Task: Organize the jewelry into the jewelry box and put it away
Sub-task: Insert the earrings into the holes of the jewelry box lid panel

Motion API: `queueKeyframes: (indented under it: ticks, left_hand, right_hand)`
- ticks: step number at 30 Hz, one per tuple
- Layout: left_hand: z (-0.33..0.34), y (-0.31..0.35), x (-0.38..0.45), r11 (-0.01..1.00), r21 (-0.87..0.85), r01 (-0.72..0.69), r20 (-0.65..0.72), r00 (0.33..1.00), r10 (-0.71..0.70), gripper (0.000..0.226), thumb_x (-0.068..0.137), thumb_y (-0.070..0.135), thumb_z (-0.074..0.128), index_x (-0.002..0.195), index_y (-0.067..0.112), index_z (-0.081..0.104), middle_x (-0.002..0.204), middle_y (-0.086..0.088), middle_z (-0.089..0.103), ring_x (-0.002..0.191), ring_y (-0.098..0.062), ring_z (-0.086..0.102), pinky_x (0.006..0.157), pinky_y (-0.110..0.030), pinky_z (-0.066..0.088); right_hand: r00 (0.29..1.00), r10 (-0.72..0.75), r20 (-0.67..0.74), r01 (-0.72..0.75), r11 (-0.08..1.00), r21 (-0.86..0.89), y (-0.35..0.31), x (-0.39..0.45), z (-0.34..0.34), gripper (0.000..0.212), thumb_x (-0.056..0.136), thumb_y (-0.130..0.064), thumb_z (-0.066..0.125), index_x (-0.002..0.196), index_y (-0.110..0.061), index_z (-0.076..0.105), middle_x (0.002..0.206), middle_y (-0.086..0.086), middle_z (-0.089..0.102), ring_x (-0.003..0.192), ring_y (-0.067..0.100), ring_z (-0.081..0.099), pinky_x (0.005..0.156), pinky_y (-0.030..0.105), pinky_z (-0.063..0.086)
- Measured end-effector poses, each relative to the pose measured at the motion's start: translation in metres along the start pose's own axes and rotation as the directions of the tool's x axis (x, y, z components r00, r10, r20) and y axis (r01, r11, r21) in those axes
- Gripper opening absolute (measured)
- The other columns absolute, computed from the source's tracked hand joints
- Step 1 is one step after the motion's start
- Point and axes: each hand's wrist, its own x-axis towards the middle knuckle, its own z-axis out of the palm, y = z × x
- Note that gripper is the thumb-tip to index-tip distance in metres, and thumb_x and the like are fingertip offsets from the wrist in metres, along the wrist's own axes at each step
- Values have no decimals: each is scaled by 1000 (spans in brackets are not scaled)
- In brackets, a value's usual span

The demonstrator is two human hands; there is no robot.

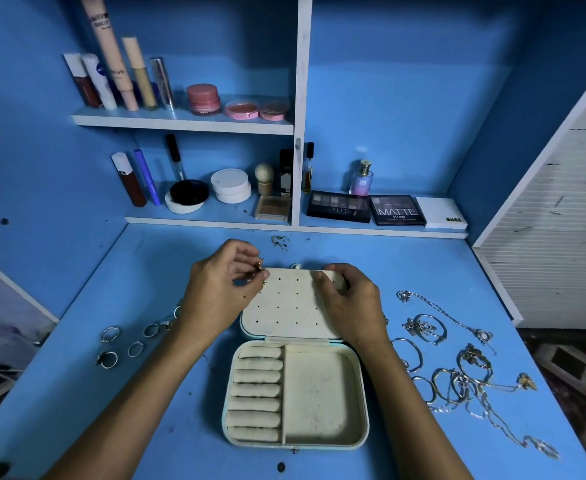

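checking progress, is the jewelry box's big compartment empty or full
Empty. The jewelry box lies open, its big compartment shows only bare lining, and the ring rolls beside it hold no rings.

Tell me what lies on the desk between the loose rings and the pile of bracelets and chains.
In the head view, the open jewelry box sits between the rings and bracelets, with both forearms crossing beside it.

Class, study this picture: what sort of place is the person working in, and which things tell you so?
Probably a dressing table or vanity nook at home. The shelves hold eyeshadow palettes, a perfume bottle and lipstick tubes, and an open jewelry box sits on the blue desk.
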Motion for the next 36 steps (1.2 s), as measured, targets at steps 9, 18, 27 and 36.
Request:
queueKeyframes:
  ticks: [9,18,27,36]
  left_hand:
    - [2,0,-1,966,171,-194,98,979,180,26,74,5,84,98,11,78,88,10,73,83,6,64,79,-1,41]
    - [5,-5,1,956,184,-230,99,972,215,19,72,11,87,90,13,80,82,6,75,78,-4,65,77,-18,50]
    - [8,-12,-1,958,234,-166,117,983,142,27,74,17,86,99,22,79,87,3,62,80,-10,62,77,-19,48]
    - [13,-22,0,931,237,-276,116,960,255,23,77,36,73,93,21,80,86,27,62,83,-8,59,75,-33,52]
  right_hand:
    - [1000,9,-2,-9,1000,-2,0,1,0,23,89,-39,72,102,-20,71,93,-8,71,86,5,65,77,19,52]
    - [1000,17,1,-17,1000,5,0,0,0,25,88,-40,73,102,-20,71,93,-9,71,86,7,66,80,26,55]
    - [1000,20,0,-20,1000,7,1,1,0,24,88,-40,73,102,-20,71,92,-9,71,86,6,66,81,26,55]
    - [1000,29,9,-29,1000,-5,0,1,0,25,88,-40,73,102,-20,70,91,-10,70,83,0,64,74,15,52]
